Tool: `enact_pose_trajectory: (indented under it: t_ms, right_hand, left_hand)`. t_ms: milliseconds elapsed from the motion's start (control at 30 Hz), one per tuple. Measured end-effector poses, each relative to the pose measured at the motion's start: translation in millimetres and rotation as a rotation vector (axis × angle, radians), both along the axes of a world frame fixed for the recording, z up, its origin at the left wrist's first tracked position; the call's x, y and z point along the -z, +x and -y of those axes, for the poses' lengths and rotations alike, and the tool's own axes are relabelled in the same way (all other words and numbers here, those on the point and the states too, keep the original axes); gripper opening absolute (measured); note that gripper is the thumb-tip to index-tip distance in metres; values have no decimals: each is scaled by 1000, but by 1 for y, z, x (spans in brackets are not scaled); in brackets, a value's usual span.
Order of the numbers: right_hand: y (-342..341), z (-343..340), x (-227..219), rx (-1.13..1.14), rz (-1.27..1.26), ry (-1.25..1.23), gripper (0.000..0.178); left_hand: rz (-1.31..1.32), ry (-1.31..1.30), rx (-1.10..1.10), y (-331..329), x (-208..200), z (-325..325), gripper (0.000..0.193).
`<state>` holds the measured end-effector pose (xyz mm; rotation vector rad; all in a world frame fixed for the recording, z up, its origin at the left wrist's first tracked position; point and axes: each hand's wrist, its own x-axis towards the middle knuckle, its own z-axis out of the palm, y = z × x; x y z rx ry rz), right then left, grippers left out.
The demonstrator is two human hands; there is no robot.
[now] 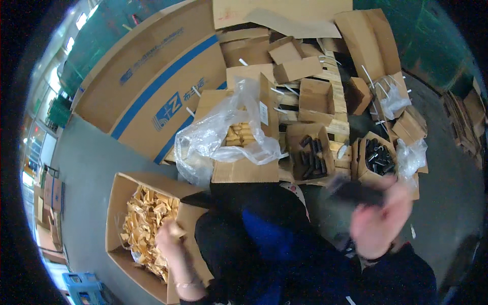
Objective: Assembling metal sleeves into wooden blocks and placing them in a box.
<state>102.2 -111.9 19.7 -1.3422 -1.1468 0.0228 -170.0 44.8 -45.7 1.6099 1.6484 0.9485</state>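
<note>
At lower left, my left hand (170, 241) is over an open carton (188, 223) filled with crumpled brown paper (145, 218). Its fingers are closed around what looks like a tan piece of that paper. My right hand (381, 221), smeared by motion, is raised at the right and grips a dark, elongated object (356, 193) whose exact kind the blur hides. Just beyond it stand two small cartons: one (330, 147) holds several black cylindrical parts (312, 157), the other (363, 157) a heap of shiny black parts (378, 155).
Ahead, an open carton (244, 173) with a clear plastic bag (195, 152) contains tan paper-wrapped pieces (239, 134). Empty small boxes (316, 99) lie on a wooden pallet (338, 114). A large blue-striped cardboard panel (152, 96) leans at left; a blue case (84, 287) sits on the floor.
</note>
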Motion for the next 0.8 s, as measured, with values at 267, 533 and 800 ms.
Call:
enact_pose_trajectory:
  t_ms: [267, 533, 800]
  right_hand:
    - [136, -111, 179, 216, -240, -403, 25]
    - [206, -159, 325, 340, -542, -785, 21]
    - [136, -151, 161, -327, -1257, -459, 20]
  left_hand:
    - [1, 236, -94, -118, 33, -53, 30]
    - [-151, 110, -157, -193, 97, -85, 20]
    - [-48, -232, -124, -262, 128, -96, 37]
